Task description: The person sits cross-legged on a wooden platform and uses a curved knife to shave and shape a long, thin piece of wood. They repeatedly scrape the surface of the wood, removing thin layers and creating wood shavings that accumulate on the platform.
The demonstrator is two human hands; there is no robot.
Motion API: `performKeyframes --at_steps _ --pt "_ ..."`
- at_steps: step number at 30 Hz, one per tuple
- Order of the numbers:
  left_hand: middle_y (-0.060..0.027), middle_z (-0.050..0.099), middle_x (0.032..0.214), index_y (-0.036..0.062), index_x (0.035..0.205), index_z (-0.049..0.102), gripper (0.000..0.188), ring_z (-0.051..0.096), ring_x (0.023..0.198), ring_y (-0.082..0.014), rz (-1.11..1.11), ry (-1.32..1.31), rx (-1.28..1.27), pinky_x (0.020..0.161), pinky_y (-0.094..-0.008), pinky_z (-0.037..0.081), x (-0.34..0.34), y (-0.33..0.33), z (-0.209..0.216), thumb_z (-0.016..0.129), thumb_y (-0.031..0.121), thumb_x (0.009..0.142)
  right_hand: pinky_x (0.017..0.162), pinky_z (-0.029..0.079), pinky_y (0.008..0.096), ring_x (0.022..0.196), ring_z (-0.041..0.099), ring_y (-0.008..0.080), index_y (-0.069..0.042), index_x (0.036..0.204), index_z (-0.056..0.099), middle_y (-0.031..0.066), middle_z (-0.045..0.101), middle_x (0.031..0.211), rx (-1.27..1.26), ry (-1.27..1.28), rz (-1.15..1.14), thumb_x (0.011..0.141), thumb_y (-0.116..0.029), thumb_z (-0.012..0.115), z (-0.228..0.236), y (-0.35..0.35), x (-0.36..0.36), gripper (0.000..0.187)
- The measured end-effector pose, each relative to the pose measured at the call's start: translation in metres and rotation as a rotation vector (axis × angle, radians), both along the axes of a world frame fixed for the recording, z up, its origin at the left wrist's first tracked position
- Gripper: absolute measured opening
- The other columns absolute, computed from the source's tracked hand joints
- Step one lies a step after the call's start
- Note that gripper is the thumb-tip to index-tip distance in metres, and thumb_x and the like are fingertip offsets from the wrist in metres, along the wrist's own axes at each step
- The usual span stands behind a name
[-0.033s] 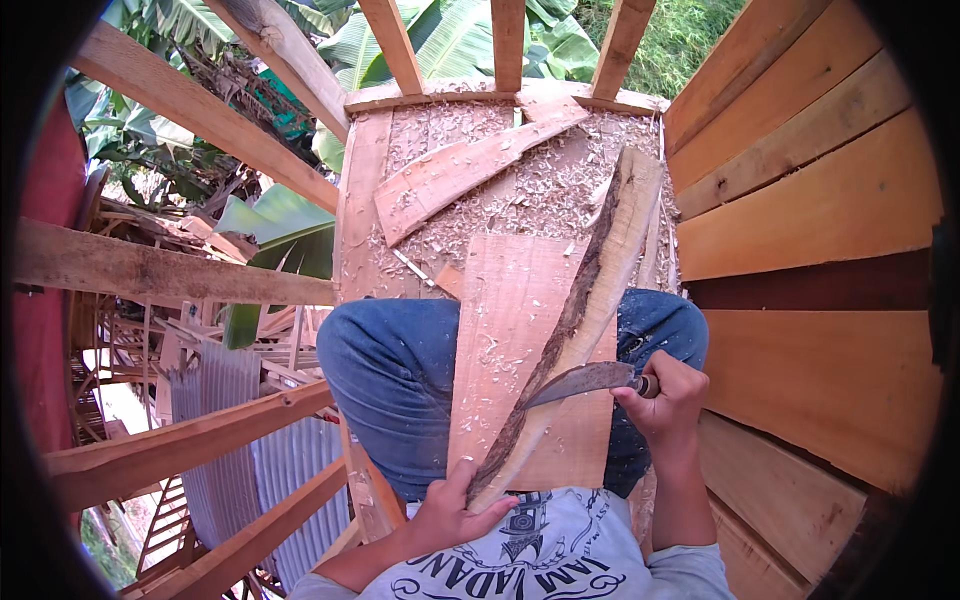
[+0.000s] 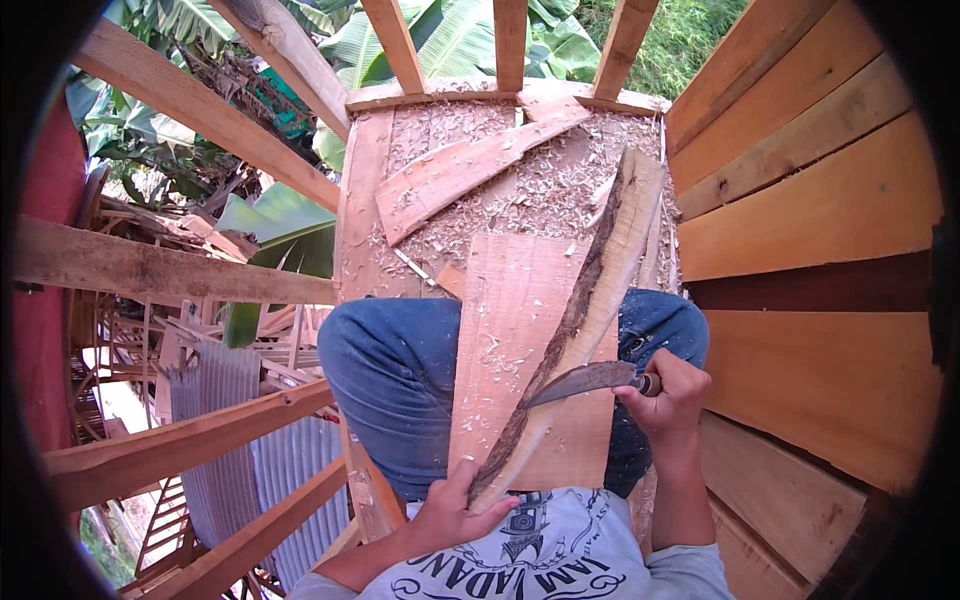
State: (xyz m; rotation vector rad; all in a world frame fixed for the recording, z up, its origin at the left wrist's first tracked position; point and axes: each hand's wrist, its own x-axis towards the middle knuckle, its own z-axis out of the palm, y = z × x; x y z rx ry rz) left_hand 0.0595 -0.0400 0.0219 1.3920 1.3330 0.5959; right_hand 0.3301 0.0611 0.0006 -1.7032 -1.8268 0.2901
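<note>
A long, slightly curved piece of wood (image 2: 603, 280) with dark bark along its left edge slants from my lap toward the far right. My left hand (image 2: 458, 508) is closed around its near end. In my right hand (image 2: 668, 398) is the handle of a knife with a broad, curved, dark blade (image 2: 585, 381). The blade lies across the wood, its tip at the bark edge. Beneath them a flat, wide board (image 2: 500, 330) rests across my lap between my knees, with a few shavings on it.
Wood shavings (image 2: 490, 205) cover the plank floor ahead, where another cut board (image 2: 470, 170) lies. Wooden rails (image 2: 180, 275) run along the left, with corrugated metal sheets (image 2: 300, 490) beyond. A plank wall (image 2: 810, 370) stands close on my right. Banana leaves (image 2: 460, 40) show past the far slats.
</note>
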Motion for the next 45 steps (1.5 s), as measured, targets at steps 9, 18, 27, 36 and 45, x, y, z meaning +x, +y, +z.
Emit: performKeyframes --at_steps 9,18,27,36,45 --pt "-0.0123 0.059 0.065 -0.0023 0.095 0.051 0.043 0.061 0.055 -0.0135 -0.079 -0.014 0.017 0.05 -0.0276 0.047 -0.004 -0.01 -0.001 0.078 0.027 0.078 0.044 0.022 0.0329 0.05 0.028 0.0103 0.0 0.058 0.035 0.0003 0.027 0.05 0.085 0.26 -0.457 0.084 -0.062 0.058 0.003 0.038 0.06 0.071" --pt "-0.0089 0.059 0.071 -0.0006 0.095 0.051 0.043 0.056 0.061 -0.0091 -0.036 -0.022 -0.019 0.053 -0.0248 0.045 0.004 -0.007 -0.004 0.08 0.026 0.077 0.039 0.034 0.034 0.039 0.044 0.0242 -0.007 0.052 0.039 0.0056 0.035 0.044 -0.076 -0.008 -0.005 0.072 -0.067 0.065 0.011 -0.009 0.001 0.069" --pt "-0.0126 0.06 0.065 -0.0023 0.099 0.05 0.046 0.062 0.055 -0.0165 -0.042 0.044 -0.03 0.049 -0.0282 0.047 0.004 -0.011 -0.003 0.079 0.027 0.078 0.042 0.033 0.034 0.041 0.04 0.0238 -0.004 0.054 0.037 0.0069 0.033 0.045 0.002 -0.006 -0.138 0.075 -0.068 0.062 -0.006 0.012 0.017 0.072" --pt "-0.0118 0.062 0.068 -0.0009 0.097 0.049 0.044 0.063 0.056 -0.017 0.015 0.017 0.056 0.05 -0.0284 0.048 -0.002 -0.009 -0.005 0.077 0.027 0.079 0.044 0.031 0.0316 0.044 0.035 0.0188 -0.003 0.055 0.037 0.0077 0.031 0.046 -0.118 0.231 -0.261 0.083 -0.057 0.061 0.028 -0.011 0.036 0.066" --pt "-0.0119 0.06 0.069 -0.0003 0.096 0.049 0.045 0.063 0.06 -0.0154 -0.075 0.014 -0.068 0.053 -0.0277 0.047 0.001 -0.014 -0.004 0.079 0.029 0.078 0.04 0.035 0.0343 0.041 0.048 0.0239 -0.008 0.051 0.037 0.0066 0.036 0.045 0.031 -0.104 -0.07 0.074 -0.066 0.064 -0.005 0.004 0.013 0.067"
